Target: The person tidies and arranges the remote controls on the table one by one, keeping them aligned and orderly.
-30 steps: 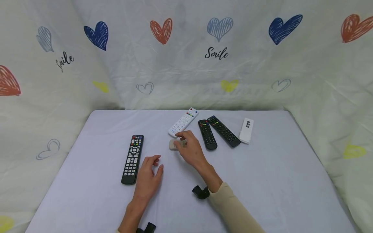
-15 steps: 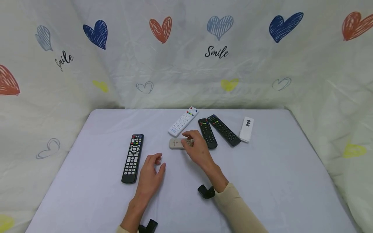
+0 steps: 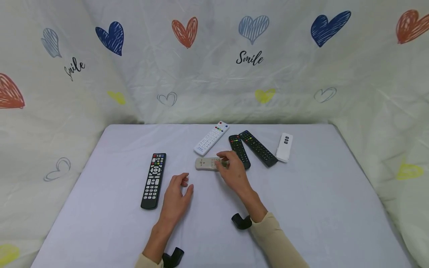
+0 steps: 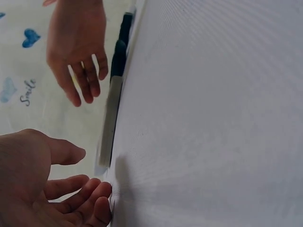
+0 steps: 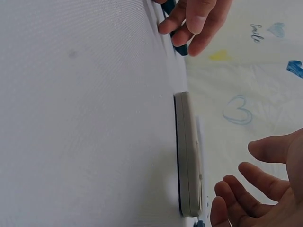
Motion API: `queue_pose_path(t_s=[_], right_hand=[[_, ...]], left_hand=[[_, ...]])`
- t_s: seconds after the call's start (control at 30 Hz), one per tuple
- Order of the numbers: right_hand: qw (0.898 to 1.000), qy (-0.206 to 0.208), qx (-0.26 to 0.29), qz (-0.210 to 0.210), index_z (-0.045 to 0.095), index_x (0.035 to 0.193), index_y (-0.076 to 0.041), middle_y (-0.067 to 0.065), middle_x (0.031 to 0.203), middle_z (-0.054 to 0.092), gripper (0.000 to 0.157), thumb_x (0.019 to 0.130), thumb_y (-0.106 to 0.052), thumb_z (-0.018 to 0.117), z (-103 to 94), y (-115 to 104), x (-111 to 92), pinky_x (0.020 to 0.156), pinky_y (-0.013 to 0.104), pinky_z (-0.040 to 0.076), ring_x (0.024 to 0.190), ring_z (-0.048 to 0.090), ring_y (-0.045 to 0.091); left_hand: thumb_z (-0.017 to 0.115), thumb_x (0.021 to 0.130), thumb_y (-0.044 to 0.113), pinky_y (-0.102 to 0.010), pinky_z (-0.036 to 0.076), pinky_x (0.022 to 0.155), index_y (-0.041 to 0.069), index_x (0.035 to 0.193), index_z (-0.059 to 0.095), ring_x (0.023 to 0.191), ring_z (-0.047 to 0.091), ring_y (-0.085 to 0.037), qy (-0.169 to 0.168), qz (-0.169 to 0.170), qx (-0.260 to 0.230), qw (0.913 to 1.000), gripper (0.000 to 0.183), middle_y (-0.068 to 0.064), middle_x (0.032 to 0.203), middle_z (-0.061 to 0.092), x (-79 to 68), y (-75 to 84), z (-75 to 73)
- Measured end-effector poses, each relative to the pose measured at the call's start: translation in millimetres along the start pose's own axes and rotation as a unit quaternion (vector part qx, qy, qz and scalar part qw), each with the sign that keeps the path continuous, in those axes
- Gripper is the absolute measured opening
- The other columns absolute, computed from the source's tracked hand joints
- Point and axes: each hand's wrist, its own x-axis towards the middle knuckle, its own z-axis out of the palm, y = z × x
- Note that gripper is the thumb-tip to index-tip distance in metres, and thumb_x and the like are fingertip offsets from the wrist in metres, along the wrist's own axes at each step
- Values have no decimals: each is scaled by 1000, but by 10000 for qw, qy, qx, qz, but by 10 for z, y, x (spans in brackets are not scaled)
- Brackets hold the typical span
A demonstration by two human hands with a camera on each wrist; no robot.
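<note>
A small beige remote control [image 3: 205, 164] lies flat on the white-covered table, near the middle. Over its right end hovers my right hand [image 3: 235, 175], fingers loosely bent and thumb apart. The right wrist view shows a gap between this hand [image 5: 284, 203] and the remote's side [image 5: 188, 156]. My left hand [image 3: 175, 201] is held low over the cloth with relaxed fingers, holding nothing. To its left lies a large black remote control [image 3: 153, 182] with white buttons, not touched. In the left wrist view, both hands stand apart from the beige remote [image 4: 111, 118].
Behind lie a white remote [image 3: 211, 138] with coloured buttons, a shorter black remote [image 3: 238, 149], partly behind the right hand, a longer black remote [image 3: 258, 148], and a small white remote [image 3: 284, 148]. Fabric walls with printed hearts [image 3: 253, 29] enclose the table [image 3: 321, 193].
My right hand has slid rightward along the beige remote, uncovering its left end. My left hand has shifted slightly right and up in view. The remotes lie as before; the camera view has tilted a little.
</note>
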Motion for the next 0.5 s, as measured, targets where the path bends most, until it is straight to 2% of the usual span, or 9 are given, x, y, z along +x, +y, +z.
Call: queue_pose_path(t_s=[0.2, 0.5], right_hand=[[9998, 79, -17, 188, 68, 128, -6, 8, 126, 63, 31, 98, -16, 71, -48, 50, -4, 96, 41, 54, 117, 63, 27], [9991, 206, -172, 340, 65, 132, -7, 11, 132, 61, 37, 96, -12, 71, -99, 87, -18, 96, 41, 55, 118, 62, 27]], left_hand=[[69, 100, 17, -39, 52, 94, 11, 143, 58, 107, 61, -17, -93, 13, -59, 9999, 45, -3, 122, 62, 29, 24, 15], [69, 99, 19, -39, 54, 97, 10, 144, 57, 108, 61, -17, -100, 32, -4, 9999, 47, -3, 123, 62, 86, 75, 56]])
